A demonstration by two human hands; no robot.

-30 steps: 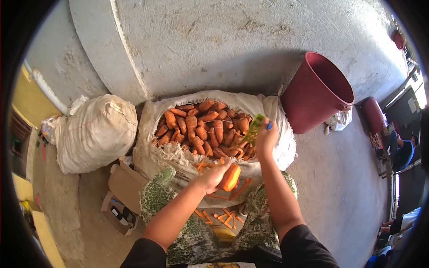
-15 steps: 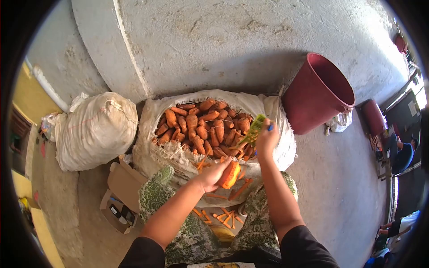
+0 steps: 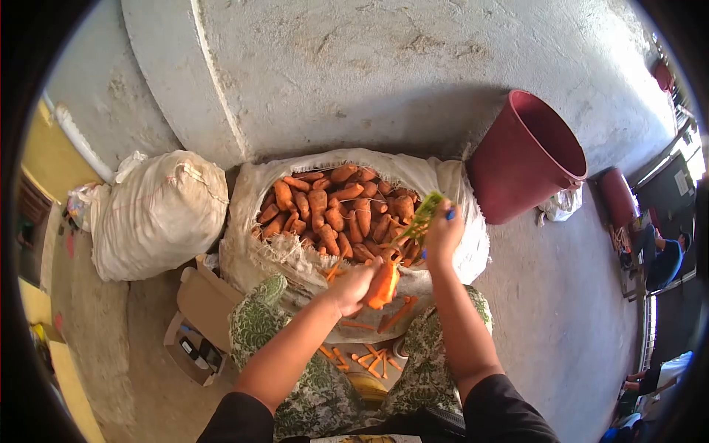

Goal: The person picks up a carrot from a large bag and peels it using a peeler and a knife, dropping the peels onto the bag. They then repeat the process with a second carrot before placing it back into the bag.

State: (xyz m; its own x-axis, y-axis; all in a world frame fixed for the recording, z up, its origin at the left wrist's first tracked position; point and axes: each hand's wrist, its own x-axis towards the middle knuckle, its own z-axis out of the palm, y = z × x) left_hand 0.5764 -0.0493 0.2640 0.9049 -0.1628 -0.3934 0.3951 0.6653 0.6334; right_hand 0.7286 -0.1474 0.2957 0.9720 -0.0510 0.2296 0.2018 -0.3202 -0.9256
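My left hand [image 3: 356, 286] is wrapped round a partly peeled carrot [image 3: 382, 288], bright orange where its skin is off, held above my lap. My right hand [image 3: 444, 235] grips a peeler [image 3: 422, 215] with blue ends and a yellow-green part, just above and right of the carrot. Peeler and carrot look apart. Behind both hands, an open white sack [image 3: 247, 221] holds several unpeeled carrots [image 3: 317, 201]. Orange peelings [image 3: 397, 314] lie on the sack's front edge, and more peelings [image 3: 375, 360] lie between my knees.
A closed, full white sack [image 3: 159, 218] stands at left, with an open cardboard box [image 3: 210, 299] near it. A tall dark red bin [image 3: 509, 166] leans at the right by the wall [image 3: 354, 81]. A person in blue [image 3: 665, 262] is at the far right.
The carrot has turned in my left hand, so a different side shows. My right hand with the peeler has shifted slightly to the right and down.
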